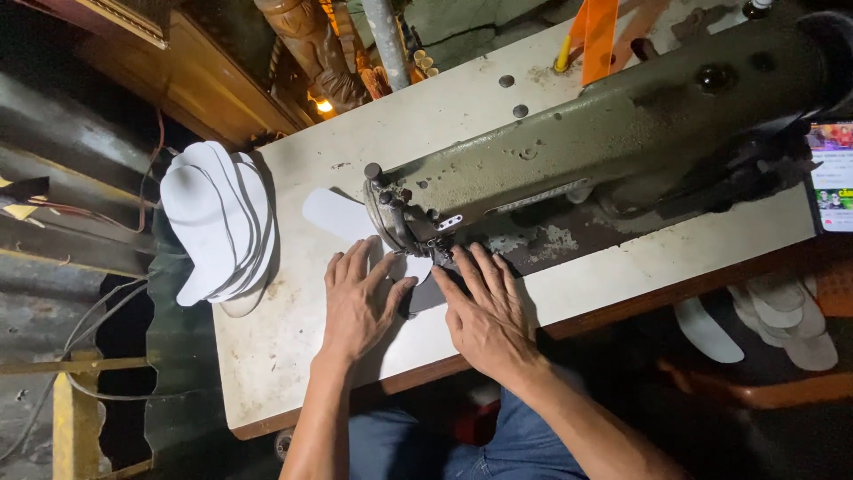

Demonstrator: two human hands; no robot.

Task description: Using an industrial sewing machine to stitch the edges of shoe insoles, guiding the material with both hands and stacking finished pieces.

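My left hand (357, 300) lies flat on a white shaped piece (336, 216) of sheet material on the sewing table (267, 356), fingers spread. My right hand (484, 307) presses flat beside it, fingertips close to the needle area of an old olive-green sewing machine (577, 151). The white piece runs under the machine head towards the far left. A dark piece seems to lie under both palms; I cannot tell its shape.
A stack of white cut pieces (218, 222) overhangs the table's left end. More white pieces (782, 311) lie lower right, below the table. A lit phone screen (833, 178) sits at the right edge. An orange strip (598, 36) stands behind the machine.
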